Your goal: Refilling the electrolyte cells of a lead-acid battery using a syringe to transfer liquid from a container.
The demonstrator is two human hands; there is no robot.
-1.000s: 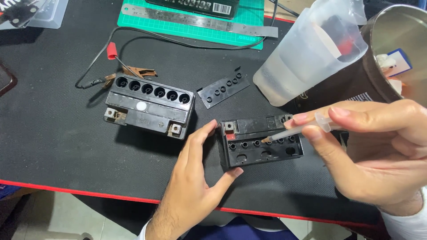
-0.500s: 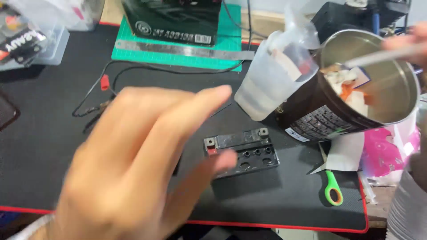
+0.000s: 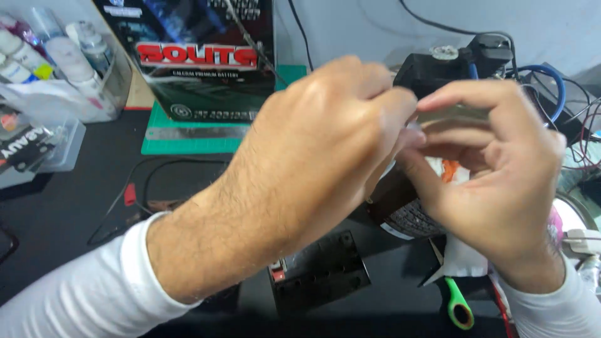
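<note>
Black mat [image 3: 75, 213] underlies; I note left hand [image 3: 313, 150] and right hand [image 3: 494, 163] fingertips pinching a thin clear tube [image 3: 454, 114], blurred.

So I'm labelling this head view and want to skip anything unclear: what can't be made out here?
- The small thing pinched between the left hand and right hand: fingers cover it, motion blur.
- Black battery on the desk: the left forearm hides its left part.
- Metal can: mostly behind both hands.
- Green-handled tool: its upper part lies under white paper.
- Spray bottles: cut off by the top left edge.
</note>
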